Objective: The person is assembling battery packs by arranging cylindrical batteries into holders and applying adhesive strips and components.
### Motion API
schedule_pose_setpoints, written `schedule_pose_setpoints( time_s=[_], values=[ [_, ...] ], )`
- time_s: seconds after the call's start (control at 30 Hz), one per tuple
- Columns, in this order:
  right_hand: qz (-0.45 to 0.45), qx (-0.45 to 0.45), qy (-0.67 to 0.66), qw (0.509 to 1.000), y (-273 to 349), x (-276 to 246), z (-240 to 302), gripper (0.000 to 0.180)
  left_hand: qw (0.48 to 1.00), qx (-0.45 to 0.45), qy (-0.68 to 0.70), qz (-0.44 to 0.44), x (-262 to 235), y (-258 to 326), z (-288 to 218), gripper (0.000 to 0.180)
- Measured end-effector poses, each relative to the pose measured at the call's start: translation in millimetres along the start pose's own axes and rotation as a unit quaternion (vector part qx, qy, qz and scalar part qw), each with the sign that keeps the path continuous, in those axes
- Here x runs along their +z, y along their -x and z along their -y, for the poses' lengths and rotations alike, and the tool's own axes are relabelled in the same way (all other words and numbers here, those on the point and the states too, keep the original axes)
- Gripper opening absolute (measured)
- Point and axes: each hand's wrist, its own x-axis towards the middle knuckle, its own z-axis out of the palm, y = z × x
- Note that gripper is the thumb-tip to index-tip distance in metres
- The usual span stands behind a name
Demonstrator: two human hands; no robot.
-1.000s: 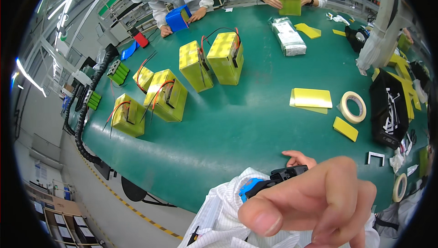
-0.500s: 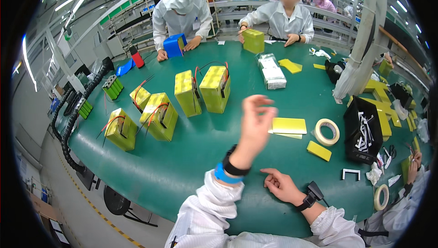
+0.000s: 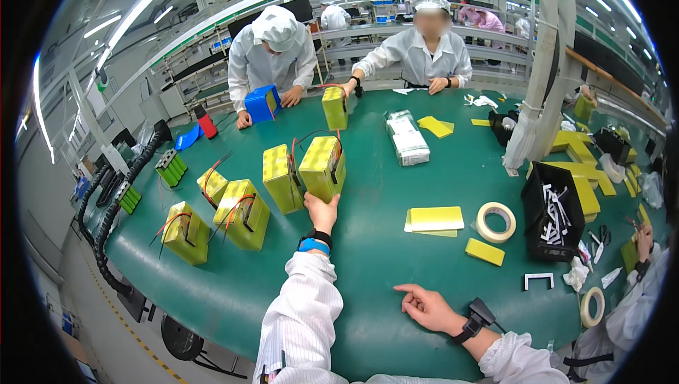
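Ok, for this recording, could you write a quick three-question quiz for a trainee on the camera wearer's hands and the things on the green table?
1. Which of the camera wearer's hands is touching a yellow-wrapped block?
2. True or false: the camera wearer's right hand is gripping the scissors.
3. Seen in the picture, where is the tape roll nearest the black bin?
A. To the bin's left
B. Inside the bin
C. To the bin's right

Key:
1. The left hand, at the block's near lower end.
2. False; it holds nothing visible, with its index finger extended.
3. A.
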Motion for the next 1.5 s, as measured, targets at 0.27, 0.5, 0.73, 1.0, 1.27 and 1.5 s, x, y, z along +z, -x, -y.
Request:
schedule_pose_setpoints(
  time_s=[0.27,0.5,0.73,1.0,1.27,1.5],
  values=[
    [0.006,0.011,0.020,1.000,-3.4,1.1,5.7,0.045,0.999,0.020,-0.019,-0.037,2.7,3.9,-5.4,0.080],
    [0.004,0.040,0.019,0.999,-7.3,-0.8,3.5,0.045,0.999,0.020,-0.016,-0.033,4.2,3.4,-10.6,0.072],
    [-0.013,0.040,0.011,0.999,-5.3,-2.2,2.8,0.041,0.998,0.023,0.007,-0.055,28.3,-14.6,-16.6,0.070],
    [-0.001,0.059,-0.002,0.998,-4.3,5.9,1.1,0.038,0.999,0.010,0.015,-0.033,44.0,-46.2,-9.2,0.084],
    [-0.010,0.042,-0.006,0.999,-3.8,-2.3,-3.5,0.037,0.995,0.092,-0.010,0.029,23.2,22.5,3.4,0.091],
    [-0.014,0.040,-0.009,0.999,-2.8,-2.1,-0.9,0.039,0.987,-0.026,0.011,-0.156,-48.0,13.6,24.7,0.067]
  ],
)
